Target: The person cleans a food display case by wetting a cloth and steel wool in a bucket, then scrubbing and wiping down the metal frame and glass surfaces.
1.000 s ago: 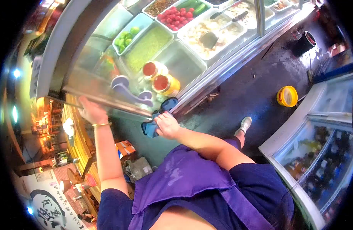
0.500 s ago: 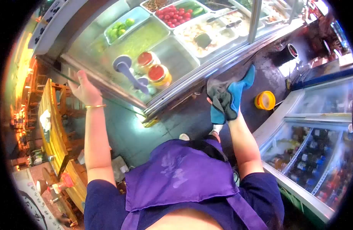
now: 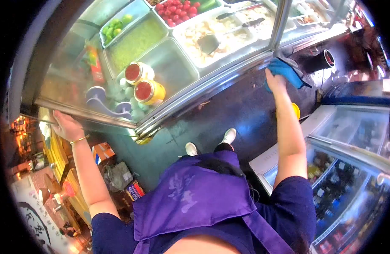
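My right hand (image 3: 278, 83) grips a blue and grey cloth (image 3: 290, 71) beside the front metal rail of a glass display case (image 3: 182, 97). Part of the cloth reaches up to the rail near a glass-door post. My left hand (image 3: 68, 126) is at the case's left end, fingers stretched out against or just beside the lower metal edge; I cannot tell if it presses there. Behind the glass stand two red-lidded jars (image 3: 149, 92) and a grey-blue plastic piece with round ends (image 3: 108, 105). Trays hold green limes (image 3: 115, 28), small red tomatoes (image 3: 177, 12) and pale chopped food (image 3: 220, 36).
To the right is a glass-topped freezer (image 3: 284, 148) with bottles inside. A yellow tub (image 3: 295, 111) is partly hidden behind my right forearm. A dark cylindrical bin (image 3: 315, 63) lies farther off. Boxes (image 3: 102, 152) and a wooden table (image 3: 55, 148) are on the left.
My right hand has carried the cloth forward and right to the case's rail. My left hand has come down and left to the case's end. The view has shifted closer to the case.
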Available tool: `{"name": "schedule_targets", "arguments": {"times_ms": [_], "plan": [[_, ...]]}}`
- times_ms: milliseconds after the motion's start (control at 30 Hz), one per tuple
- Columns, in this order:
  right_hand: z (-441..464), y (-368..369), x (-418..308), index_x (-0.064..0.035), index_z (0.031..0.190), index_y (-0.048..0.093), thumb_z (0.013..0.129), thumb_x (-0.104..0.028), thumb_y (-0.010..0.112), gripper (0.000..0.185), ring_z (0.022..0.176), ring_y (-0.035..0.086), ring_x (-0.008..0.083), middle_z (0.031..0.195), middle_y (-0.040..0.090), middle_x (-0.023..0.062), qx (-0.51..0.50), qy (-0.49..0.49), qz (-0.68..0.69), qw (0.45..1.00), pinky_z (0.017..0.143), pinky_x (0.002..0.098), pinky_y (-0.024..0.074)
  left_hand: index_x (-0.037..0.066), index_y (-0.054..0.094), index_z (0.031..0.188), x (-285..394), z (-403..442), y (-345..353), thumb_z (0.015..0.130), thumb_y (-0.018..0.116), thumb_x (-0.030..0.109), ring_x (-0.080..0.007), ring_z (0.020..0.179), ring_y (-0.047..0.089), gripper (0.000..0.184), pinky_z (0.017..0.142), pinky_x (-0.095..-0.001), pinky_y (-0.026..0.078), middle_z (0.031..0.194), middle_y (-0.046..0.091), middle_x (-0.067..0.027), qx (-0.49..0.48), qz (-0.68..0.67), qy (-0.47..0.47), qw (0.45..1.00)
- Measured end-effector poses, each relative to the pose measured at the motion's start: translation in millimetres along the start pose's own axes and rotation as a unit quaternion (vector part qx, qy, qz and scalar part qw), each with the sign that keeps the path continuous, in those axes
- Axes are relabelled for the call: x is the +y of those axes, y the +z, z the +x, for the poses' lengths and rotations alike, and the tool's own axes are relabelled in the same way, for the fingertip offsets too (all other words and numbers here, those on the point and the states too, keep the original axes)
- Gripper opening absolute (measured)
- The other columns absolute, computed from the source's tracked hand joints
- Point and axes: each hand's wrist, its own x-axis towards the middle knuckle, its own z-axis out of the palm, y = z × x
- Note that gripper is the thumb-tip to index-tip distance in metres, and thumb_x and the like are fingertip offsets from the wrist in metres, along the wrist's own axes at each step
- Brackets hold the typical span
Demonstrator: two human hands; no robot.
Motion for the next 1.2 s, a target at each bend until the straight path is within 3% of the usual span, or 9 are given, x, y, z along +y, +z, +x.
{"name": "schedule_targets", "arguments": {"times_ms": [67, 267, 433, 600, 833, 900, 1000, 1067, 1200], "plan": [[35.3, 9.8, 24.1, -0.0087, 0.121, 0.067, 0.083, -0.027, 0.066, 0.042, 0.131, 0.046, 0.0406, 0.136, 0.056, 0.0205, -0.06, -0.117, -0.087, 0.987, 0.116, 0.046, 0.0288, 0.002, 0.058, 0.116, 4.8, -2.8, 9.2, 0.097, 0.064, 0.027, -0.0032, 0.06, 0.037, 0.032, 0.051, -0.0197, 0.029, 0.074, 0.045, 0.0069, 0.016, 0.011, 0.023, 1.0], [79.8, -33.7, -35.6, -0.0186, 0.099, 0.072, 0.071, -0.011, 0.068, 0.029, 0.099, 0.064, 0.0332, 0.107, 0.067, 0.0104, -0.084, -0.326, -0.216, 0.917, 0.088, 0.0435, 0.0508, 0.002, 0.059, 0.112, 1.2, -0.4, 3.3, 0.099, 0.058, 0.027, -0.005, 0.062, 0.041, 0.028, 0.054, -0.022, 0.032, 0.074, 0.047, 0.0059, 0.04, 0.073, 0.06, 0.995], [72.3, -14.1, -32.5, -0.0181, 0.102, 0.071, 0.071, -0.016, 0.069, 0.032, 0.109, 0.059, 0.0342, 0.109, 0.066, 0.0126, -0.116, -0.334, -0.182, 0.917, 0.099, 0.0454, 0.0447, 0.007, 0.057, 0.094, -5.0, 6.2, -19.8, 0.094, 0.063, 0.034, -0.0075, 0.055, 0.043, 0.028, 0.049, -0.0235, 0.035, 0.064, 0.049, 0.0019, 0.009, 0.102, 0.032, 0.994], [4.9, 13.9, -104.8, -0.0161, 0.095, 0.072, 0.071, -0.017, 0.072, 0.025, 0.109, 0.058, 0.0354, 0.109, 0.067, 0.0114, -0.096, -0.34, -0.191, 0.916, 0.101, 0.0454, 0.0433, 0.004, 0.057, 0.11, -29.6, 19.5, -44.5, 0.094, 0.064, 0.03, -0.0156, 0.084, 0.052, 0.031, 0.073, -0.0307, 0.042, 0.092, 0.056, -0.006, -0.044, 0.104, 0.039, 0.993], [-148.4, 76.7, -313.7, -0.0191, 0.088, 0.072, 0.065, -0.012, 0.07, 0.024, 0.1, 0.06, 0.0318, 0.099, 0.068, 0.0086, -0.188, -0.377, -0.058, 0.905, 0.086, 0.043, 0.0485, 0.001, 0.056, 0.127, 6.5, 17.5, -61.4, 0.093, 0.067, 0.024, -0.0201, 0.112, 0.054, 0.043, 0.098, -0.0359, 0.044, 0.121, 0.058, -0.0115, -0.371, -0.057, 0.051, 0.926], [-186.0, 86.4, -367.2, -0.02, 0.086, 0.072, 0.065, -0.012, 0.069, 0.023, 0.095, 0.062, 0.0329, 0.097, 0.068, 0.0087, -0.207, -0.397, -0.043, 0.893, 0.084, 0.0444, 0.0478, -0.004, 0.049, 0.134, -5.0, -9.3, 10.3, 0.1, 0.06, 0.023, -0.0112, 0.1, 0.056, 0.044, 0.091, -0.0248, 0.045, 0.111, 0.062, -0.0044, -0.029, -0.061, 0.079, 0.995], [-228.3, 114.6, -406.6, -0.0189, 0.083, 0.071, 0.065, -0.012, 0.068, 0.02, 0.089, 0.063, 0.0357, 0.092, 0.068, 0.0099, -0.164, -0.422, 0.153, 0.878, 0.084, 0.0484, 0.0461, 0.0, 0.053, 0.129, -16.5, -4.4, -2.5, 0.102, 0.055, 0.016, -0.0126, 0.104, 0.055, 0.032, 0.093, -0.0268, 0.043, 0.115, 0.061, -0.0035, -0.088, -0.019, 0.142, 0.986], [-248.5, 125.6, -430.9, -0.016, 0.084, 0.071, 0.071, -0.012, 0.066, 0.015, 0.102, 0.062, 0.0379, 0.1, 0.068, 0.0155, -0.195, -0.4, 0.023, 0.895, 0.092, 0.0499, 0.0452, 0.001, 0.054, 0.128, -19.1, -2.6, 1.6, 0.102, 0.055, 0.016, -0.0128, 0.105, 0.055, 0.03, 0.094, -0.0272, 0.042, 0.116, 0.06, -0.0035, -0.086, -0.04, 0.161, 0.982], [-247.3, 122.1, -416.7, -0.0115, 0.09, 0.07, 0.069, -0.012, 0.068, 0.021, 0.106, 0.06, 0.0407, 0.106, 0.066, 0.019, -0.299, -0.269, 0.198, 0.894, 0.095, 0.0491, 0.0458, 0.003, 0.055, 0.124, -15.6, -5.1, 2.2, 0.101, 0.055, 0.014, -0.0116, 0.101, 0.054, 0.026, 0.091, -0.0266, 0.042, 0.109, 0.06, -0.0025, -0.11, -0.05, 0.163, 0.979]]}}
